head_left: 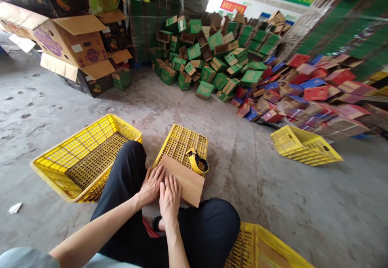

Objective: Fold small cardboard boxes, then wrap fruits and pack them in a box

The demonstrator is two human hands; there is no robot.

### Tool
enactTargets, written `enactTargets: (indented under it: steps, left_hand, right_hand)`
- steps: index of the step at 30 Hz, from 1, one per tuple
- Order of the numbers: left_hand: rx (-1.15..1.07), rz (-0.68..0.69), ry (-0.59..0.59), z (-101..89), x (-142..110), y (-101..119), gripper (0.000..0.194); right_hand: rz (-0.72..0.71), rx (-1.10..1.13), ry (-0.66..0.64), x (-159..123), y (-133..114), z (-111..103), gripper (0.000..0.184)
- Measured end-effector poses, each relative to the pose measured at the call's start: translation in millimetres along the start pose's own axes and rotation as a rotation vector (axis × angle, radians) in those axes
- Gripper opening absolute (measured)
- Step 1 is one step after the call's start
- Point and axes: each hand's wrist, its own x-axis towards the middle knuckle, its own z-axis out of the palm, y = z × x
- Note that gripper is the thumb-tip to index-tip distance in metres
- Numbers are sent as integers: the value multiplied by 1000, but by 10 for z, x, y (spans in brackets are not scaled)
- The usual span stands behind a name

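Observation:
A brown cardboard box [188, 179] rests in front of me on an upturned yellow plastic crate [184, 140]. My left hand [152, 185] lies on the near left end of the box with its fingers stretched out. Beside it, my right hand [170, 195] is laid flat on the cardboard, fingers straight. Both palms face down, and neither hand grips anything. A yellow tape dispenser [197, 161] sits on the crate just beyond the box. The underside of the box is hidden.
An open yellow crate [87, 155] stands at my left. Another yellow crate [269, 252] is at lower right, and a tilted one [306, 146] lies farther right. Piled green boxes [206, 88] and red and blue boxes [315, 93] cover the floor beyond. Large cartons [75, 43] stand back left.

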Motion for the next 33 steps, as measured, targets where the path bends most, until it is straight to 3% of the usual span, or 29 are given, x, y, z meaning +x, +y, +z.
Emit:
enactTargets:
  steps: [7, 11, 14, 19, 26, 33]
  left_hand:
    - [22, -4, 33, 46, -57, 76, 88]
    - [37, -4, 51, 91, -58, 97, 94]
    - [46, -7, 25, 75, -39, 100, 97]
    - [63, 1, -62, 0, -70, 104, 100]
    - [46, 13, -163, -127, -61, 98, 103]
    - [0, 54, -218, -157, -156, 68, 97]
  right_hand:
    - [143, -50, -12, -184, 288, -139, 59]
    - [296, -83, 37, -295, 572, -240, 65]
    - [319, -84, 67, -377, 690, -246, 71]
    - [309, -96, 106, -457, 608, -188, 72]
    - [330, -101, 58, -451, 536, -287, 70]
    - [206, -141, 20, -330, 503, -163, 72]
